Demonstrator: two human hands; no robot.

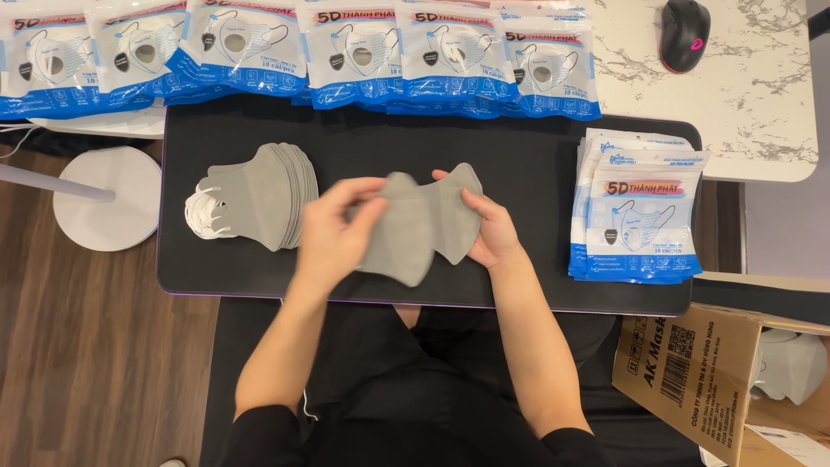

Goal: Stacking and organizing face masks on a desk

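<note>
Both my hands hold a small bunch of grey face masks [415, 227] over the middle of the black mat [536, 164]. My left hand [333, 235] grips the bunch's left end, its fingers blurred. My right hand [488, 227] pinches the right end from behind. Left of my hands, a fanned stack of grey masks [259, 192] with white ear loops lies on the mat.
A pile of flat blue-and-white mask bags [638, 216] sits on the mat's right end. Filled mask bags [346, 52] line the back edge. A black mouse [684, 33] rests on the marble table. An open cardboard box [692, 372] stands low right. A white round stand base [108, 199] is left.
</note>
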